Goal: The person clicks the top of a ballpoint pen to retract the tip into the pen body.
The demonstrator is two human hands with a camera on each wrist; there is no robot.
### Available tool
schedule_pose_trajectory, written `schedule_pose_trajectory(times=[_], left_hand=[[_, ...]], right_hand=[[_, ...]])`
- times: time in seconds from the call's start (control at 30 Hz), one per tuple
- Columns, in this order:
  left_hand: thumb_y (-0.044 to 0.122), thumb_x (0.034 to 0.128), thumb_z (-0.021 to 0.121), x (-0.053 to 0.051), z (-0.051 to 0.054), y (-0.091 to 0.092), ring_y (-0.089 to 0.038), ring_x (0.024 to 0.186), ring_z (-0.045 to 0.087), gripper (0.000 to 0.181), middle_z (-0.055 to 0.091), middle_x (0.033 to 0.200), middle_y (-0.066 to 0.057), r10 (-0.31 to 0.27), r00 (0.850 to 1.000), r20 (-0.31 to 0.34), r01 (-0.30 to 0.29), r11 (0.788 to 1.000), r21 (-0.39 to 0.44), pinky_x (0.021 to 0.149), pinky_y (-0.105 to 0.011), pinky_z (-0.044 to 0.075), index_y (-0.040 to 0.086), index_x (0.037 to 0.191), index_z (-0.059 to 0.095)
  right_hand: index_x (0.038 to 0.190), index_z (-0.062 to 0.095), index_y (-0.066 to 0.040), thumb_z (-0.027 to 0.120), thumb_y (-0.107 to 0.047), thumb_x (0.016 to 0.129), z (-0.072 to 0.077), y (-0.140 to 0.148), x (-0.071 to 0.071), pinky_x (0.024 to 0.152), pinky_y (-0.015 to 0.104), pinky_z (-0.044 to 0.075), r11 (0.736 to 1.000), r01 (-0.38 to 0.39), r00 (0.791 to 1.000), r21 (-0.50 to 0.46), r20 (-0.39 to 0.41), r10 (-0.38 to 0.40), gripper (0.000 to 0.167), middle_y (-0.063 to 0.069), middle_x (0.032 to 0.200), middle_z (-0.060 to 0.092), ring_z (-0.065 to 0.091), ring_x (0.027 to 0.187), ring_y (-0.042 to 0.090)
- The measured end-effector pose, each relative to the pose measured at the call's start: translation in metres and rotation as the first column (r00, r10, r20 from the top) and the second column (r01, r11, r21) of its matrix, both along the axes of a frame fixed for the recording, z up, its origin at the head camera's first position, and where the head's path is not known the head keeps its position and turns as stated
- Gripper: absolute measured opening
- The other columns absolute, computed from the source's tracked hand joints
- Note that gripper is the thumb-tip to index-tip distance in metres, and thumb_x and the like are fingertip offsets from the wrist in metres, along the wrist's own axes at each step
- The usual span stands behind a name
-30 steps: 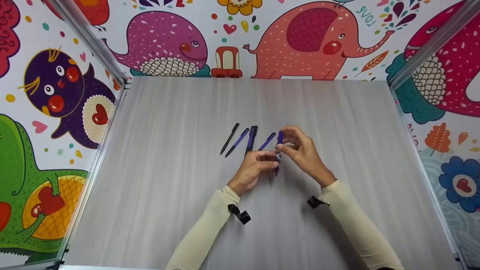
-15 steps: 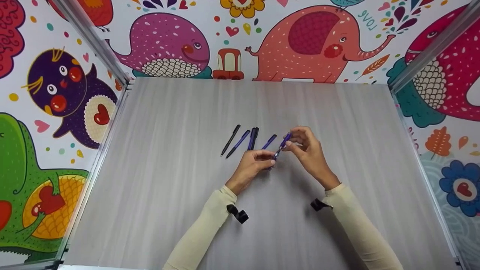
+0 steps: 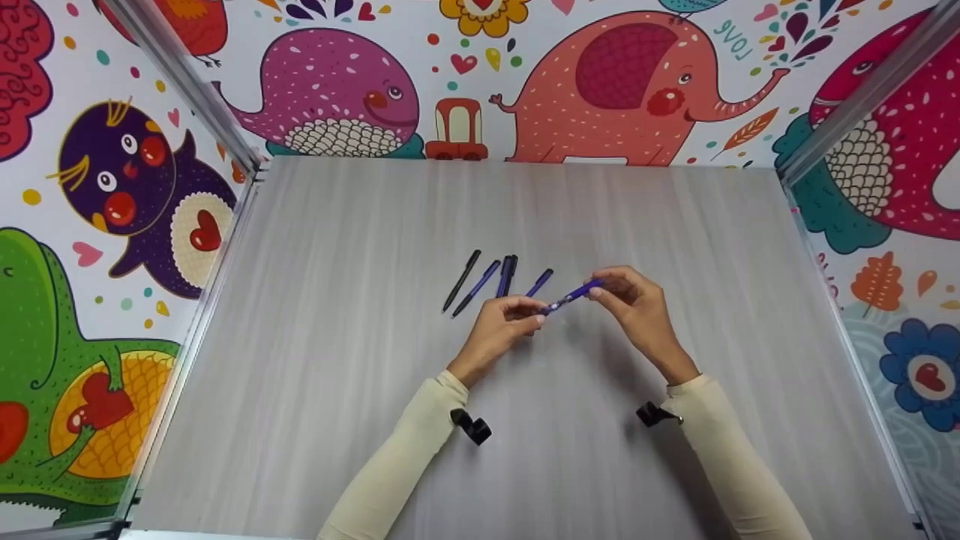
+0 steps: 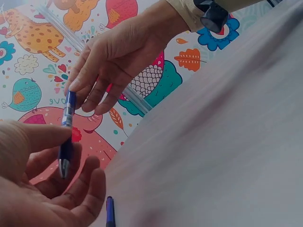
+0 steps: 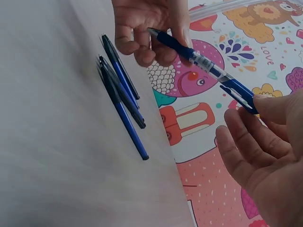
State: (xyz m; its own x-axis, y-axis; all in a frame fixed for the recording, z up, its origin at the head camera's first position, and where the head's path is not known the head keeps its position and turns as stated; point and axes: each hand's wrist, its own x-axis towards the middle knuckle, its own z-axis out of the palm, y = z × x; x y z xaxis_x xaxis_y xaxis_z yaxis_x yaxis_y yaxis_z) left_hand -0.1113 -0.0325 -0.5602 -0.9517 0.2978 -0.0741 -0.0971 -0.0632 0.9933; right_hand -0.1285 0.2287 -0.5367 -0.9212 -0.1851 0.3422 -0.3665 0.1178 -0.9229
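A blue click pen with a clear, printed middle is held between both hands, clear of the tabletop. My left hand pinches its dark grip near the metal tip. At the other end, my right hand pinches the clip end between thumb and fingers. In the right wrist view, the pen's clip shows beside my right fingertips. Just beyond the left hand lie several more pens: a black pen, a blue pen with black ends, a close pair and another blue pen, partly hidden.
The grey wood-grain table has a metal frame post at its far left corner and another post at the far right. Panels with cartoon animals, including an elephant, stand round it. Each forearm wears a small black camera.
The pen has swung from nearly in line with my view to a slant up and right. My right hand has moved right and nearer; the left has shifted slightly left.
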Motion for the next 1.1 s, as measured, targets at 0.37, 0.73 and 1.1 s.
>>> schedule_pose_trajectory(times=[0.37,0.73,1.1], left_hand=[[0.002,0.0993,0.080,-0.003,0.001,0.006,-0.016,0.105,0.073,0.017,0.078,0.110,-0.002,0.041,0.983,-0.180,-0.076,0.979,-0.189,0.093,-0.030,0.061,0.008,0.115,0.082],[0.001,0.0984,0.081,-0.017,-0.008,0.012,-0.011,0.093,0.068,0.014,0.078,0.104,-0.003,0.003,0.963,-0.268,-0.085,0.952,-0.294,0.082,-0.025,0.058,0.005,0.112,0.081],[-0.001,0.0967,0.082,-0.026,-0.020,0.025,-0.022,0.101,0.073,0.014,0.078,0.108,-0.010,-0.085,0.929,-0.361,-0.071,0.915,-0.398,0.091,-0.035,0.062,0.001,0.110,0.081]], right_hand=[[0.115,0.078,0.003,0.076,0.008,0.099,-0.007,0.013,0.006,0.087,0.027,0.064,0.999,0.042,0.997,0.030,0.071,-0.044,0.017,0.022,0.104,0.078,0.079,0.092,0.021],[0.111,0.079,0.001,0.080,0.003,0.098,-0.023,0.027,0.009,0.082,0.022,0.062,0.994,0.089,0.988,0.068,0.117,-0.097,0.013,0.022,0.105,0.077,0.075,0.090,0.016],[0.109,0.079,0.005,0.081,0.005,0.097,-0.040,0.041,0.012,0.080,0.019,0.060,0.980,0.140,0.975,0.139,0.155,-0.161,0.012,0.020,0.103,0.077,0.073,0.090,0.013]])
